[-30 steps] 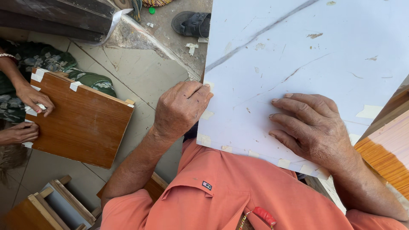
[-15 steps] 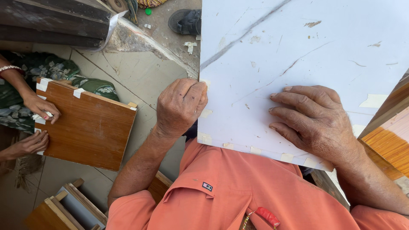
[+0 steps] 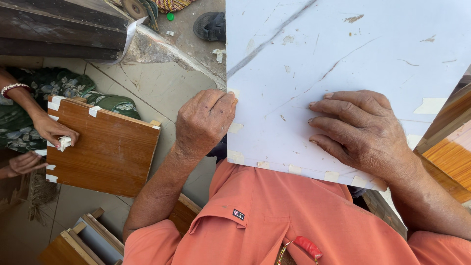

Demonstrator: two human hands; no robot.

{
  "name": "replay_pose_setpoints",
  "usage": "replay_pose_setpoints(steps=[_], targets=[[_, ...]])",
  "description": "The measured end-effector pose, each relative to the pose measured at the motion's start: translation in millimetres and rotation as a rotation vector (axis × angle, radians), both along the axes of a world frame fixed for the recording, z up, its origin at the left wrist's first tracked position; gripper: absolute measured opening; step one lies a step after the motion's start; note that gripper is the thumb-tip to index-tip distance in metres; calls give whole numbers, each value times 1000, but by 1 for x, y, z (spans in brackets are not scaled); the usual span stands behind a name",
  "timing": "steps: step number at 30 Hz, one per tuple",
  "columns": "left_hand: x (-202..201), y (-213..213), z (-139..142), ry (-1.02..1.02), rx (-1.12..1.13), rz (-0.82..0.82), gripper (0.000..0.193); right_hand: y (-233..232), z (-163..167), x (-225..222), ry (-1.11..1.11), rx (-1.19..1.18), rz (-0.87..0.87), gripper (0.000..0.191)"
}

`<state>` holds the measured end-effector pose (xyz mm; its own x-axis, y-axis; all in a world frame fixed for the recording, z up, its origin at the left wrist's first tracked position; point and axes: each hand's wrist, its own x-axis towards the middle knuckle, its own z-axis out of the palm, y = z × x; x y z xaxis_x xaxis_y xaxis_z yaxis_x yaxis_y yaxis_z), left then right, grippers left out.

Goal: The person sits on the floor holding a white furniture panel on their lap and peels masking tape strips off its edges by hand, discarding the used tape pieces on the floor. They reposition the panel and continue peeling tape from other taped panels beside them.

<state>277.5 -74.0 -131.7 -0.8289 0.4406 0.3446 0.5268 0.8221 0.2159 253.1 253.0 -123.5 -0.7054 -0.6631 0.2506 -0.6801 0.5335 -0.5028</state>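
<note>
Holding white laminate board (image 3: pixel 343 64) against lap.
Left hand (image 3: pixel 203 122) fingers curled closed on board's edge; right hand (image 3: pixel 360 130) fingers spread open, pressing flat.

- Floor (image 3: pixel 162 83): pale stone tiles, daylight, dusty concrete at 12 o'clock
- Dark metal sheet (image 3: pixel 59 29) at 10 o'clock
- Black sandal (image 3: pixel 210 27) at 12
- Wooden frames (image 3: pixel 83 240) at 7
</note>
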Motion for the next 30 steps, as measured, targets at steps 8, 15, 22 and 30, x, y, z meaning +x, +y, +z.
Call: replay_pose_setpoints(steps=[8,15,22,30], targets=[[2,0,1,-5,16,35,19,1,-2,-4,7,9,26,21],[1,2,16,-46,-73,51,18,1,-4,-3,-4,-8,22,22],[-5,5,-2,-7,-96,54,13,1,-6,-1,-15,-24,16,22],[-6,-7,-32,27,151,108,16,-5,0,-2,-64,-71,-26,23]])
